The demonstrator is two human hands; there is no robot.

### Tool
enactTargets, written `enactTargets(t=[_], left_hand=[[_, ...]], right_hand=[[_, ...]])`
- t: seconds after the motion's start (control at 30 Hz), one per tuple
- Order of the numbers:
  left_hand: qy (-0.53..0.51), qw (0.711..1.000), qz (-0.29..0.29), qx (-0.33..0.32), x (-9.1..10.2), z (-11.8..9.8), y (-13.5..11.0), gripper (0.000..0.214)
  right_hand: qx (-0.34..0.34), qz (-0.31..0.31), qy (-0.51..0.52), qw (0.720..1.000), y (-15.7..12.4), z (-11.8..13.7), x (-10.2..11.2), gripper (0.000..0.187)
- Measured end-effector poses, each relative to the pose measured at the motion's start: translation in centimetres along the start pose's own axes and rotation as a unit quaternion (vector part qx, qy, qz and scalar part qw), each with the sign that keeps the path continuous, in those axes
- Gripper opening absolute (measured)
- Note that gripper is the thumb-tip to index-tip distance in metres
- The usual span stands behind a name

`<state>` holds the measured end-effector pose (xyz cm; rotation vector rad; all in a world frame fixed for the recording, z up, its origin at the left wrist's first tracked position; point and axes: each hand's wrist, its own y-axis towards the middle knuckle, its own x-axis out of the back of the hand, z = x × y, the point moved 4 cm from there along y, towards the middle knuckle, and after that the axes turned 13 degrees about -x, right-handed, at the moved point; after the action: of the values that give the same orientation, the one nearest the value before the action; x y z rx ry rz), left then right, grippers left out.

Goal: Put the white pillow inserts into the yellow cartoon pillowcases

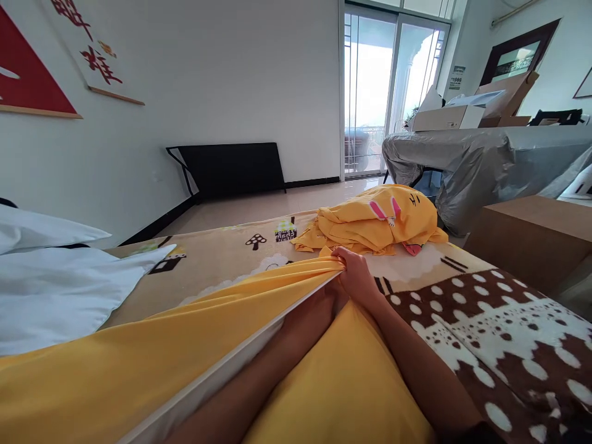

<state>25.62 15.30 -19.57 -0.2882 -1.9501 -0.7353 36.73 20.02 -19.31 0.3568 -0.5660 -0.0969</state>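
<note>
A large yellow bedding cover (198, 314) with a pale inner side is stretched from the lower left to the middle of the view. My right hand (358, 275) is closed around its gathered far corner. My left arm runs along the open edge under the cloth. My left hand (332, 295) is just below the right one, its fingers hidden by the fabric. More yellow cloth (342, 376) lies between my forearms. Just beyond my hands, a crumpled yellow cloth with pink and black print (370, 219) rests on the bed.
A patterned beige and brown blanket (462, 308) covers the bed. White pillows (60, 290) lie at the left. On the right are a brown cardboard box (536, 234) and a plastic-draped table (476, 160) bearing boxes. A black folded frame (231, 169) leans against the wall.
</note>
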Motion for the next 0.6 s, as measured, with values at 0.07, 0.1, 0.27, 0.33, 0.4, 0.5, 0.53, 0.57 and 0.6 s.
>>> enactTargets(t=[0.07, 0.1, 0.27, 0.33, 0.4, 0.5, 0.53, 0.57, 0.6], left_hand=[[0.034, 0.999, 0.020, -0.016, 0.0, -0.2, -0.1, 0.035], [0.052, 0.998, 0.033, -0.024, 0.0, -0.2, -0.2, 0.036], [0.020, 0.992, 0.096, -0.082, -0.2, 0.1, -0.3, 0.025], [-0.025, 0.989, 0.119, -0.090, -0.2, 0.3, -0.3, 0.025], [-0.063, 0.986, 0.140, -0.072, -0.4, 0.6, -0.3, 0.025], [-0.085, 0.993, 0.079, -0.031, -0.3, 1.6, -0.3, 0.024], [-0.085, 0.995, 0.042, -0.016, -0.2, 2.1, -0.3, 0.026], [-0.085, 0.996, 0.010, -0.004, -0.1, 2.5, -0.2, 0.029], [-0.086, 0.996, -0.011, 0.006, -0.1, 2.8, -0.1, 0.031]], right_hand=[[0.002, -0.004, 0.002, 1.000, 0.1, -0.1, 0.0, 0.035], [0.003, -0.004, 0.000, 1.000, 0.1, -0.2, 0.0, 0.036], [-0.004, 0.018, -0.015, 1.000, 0.6, -0.7, -0.2, 0.035], [0.002, 0.025, -0.020, 0.999, 0.7, -0.8, -0.2, 0.033], [0.004, 0.025, -0.021, 0.999, 0.9, -0.9, -0.2, 0.034], [-0.001, 0.025, -0.019, 1.000, 0.9, -0.9, -0.1, 0.033], [-0.001, 0.026, -0.017, 1.000, 0.9, -0.9, -0.1, 0.033], [0.000, 0.026, -0.016, 1.000, 0.9, -0.8, 0.0, 0.032], [0.001, 0.026, -0.014, 1.000, 0.9, -0.8, 0.0, 0.032]])
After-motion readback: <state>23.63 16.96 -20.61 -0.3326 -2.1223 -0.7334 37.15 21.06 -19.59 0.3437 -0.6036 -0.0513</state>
